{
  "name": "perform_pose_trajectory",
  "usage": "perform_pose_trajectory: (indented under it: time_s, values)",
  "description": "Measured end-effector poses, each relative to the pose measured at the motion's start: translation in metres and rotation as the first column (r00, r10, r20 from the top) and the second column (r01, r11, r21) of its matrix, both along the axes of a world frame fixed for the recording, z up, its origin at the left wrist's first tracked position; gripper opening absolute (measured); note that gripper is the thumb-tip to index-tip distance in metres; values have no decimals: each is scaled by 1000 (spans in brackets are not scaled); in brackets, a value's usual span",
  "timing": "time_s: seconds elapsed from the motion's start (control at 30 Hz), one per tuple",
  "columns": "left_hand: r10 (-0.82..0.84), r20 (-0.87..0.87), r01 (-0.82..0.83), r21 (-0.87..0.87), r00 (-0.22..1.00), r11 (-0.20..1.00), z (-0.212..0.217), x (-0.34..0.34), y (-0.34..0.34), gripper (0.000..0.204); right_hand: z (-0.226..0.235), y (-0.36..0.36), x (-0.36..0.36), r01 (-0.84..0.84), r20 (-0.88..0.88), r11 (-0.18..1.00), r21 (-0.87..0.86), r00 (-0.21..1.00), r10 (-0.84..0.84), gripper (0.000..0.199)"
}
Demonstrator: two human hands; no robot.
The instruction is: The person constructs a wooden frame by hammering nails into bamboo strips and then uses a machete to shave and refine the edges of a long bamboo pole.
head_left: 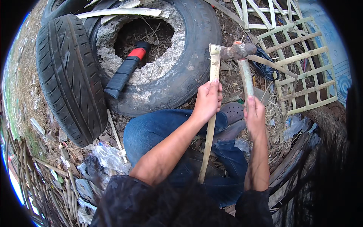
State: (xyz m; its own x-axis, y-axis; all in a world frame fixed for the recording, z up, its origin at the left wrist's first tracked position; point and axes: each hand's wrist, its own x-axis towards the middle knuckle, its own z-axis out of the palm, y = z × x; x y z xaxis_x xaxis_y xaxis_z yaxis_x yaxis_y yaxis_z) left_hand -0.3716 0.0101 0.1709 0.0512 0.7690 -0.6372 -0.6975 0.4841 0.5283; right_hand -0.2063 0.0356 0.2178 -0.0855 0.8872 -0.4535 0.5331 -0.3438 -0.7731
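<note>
Upright in front of me is a long bamboo strip (pixel 207 155), and my left hand (pixel 208 99) is wrapped round its upper part. The strip's top end looks folded or doubled over. My right hand (pixel 255 113) grips the pale, worn handle of a hammer (pixel 246 77). Its rusty head (pixel 238 51) lies sideways against or right beside the strip's top; I cannot tell whether they touch. A black-and-red handled tool (pixel 128 70), perhaps a sheathed knife, rests on the tire rim left of my hands.
A concrete-filled tire (pixel 200 34) lies flat ahead, with another tire (pixel 72 79) leaning at its left. Woven bamboo lattice (pixel 306 72) sits at the right. Bamboo sticks (pixel 28 170) are piled at lower left near plastic scraps (pixel 109 157). My bent legs (pixel 151 130) are below my hands.
</note>
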Motion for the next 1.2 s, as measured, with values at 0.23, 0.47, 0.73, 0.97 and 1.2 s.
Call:
perform_pose_trajectory:
  time_s: [0.23, 0.47, 0.73, 0.97, 1.2]
  values:
    - [49, -19, -51, -100, 999, 994, -7, -5, 6, 33, 2, -2, 5, 62, -33, 998, -24, 997, -63, 39]
    - [37, 7, -36, -98, 999, 994, -9, -6, 7, 32, -4, 3, -14, -56, 24, 982, 178, 998, 53, 41]
    - [21, -30, -24, -95, 999, 995, -11, -5, 7, 32, -8, 23, -18, -196, 208, 946, 259, 968, 144, 44]
    - [18, -74, -24, -76, 997, 997, -14, -1, 7, 32, 3, 33, -10, -119, 36, 978, 174, 993, 114, 45]
    - [20, -105, -28, -71, 994, 997, -14, -2, 8, 32, 0, 33, -9, -44, -24, 998, 53, 999, 45, 43]
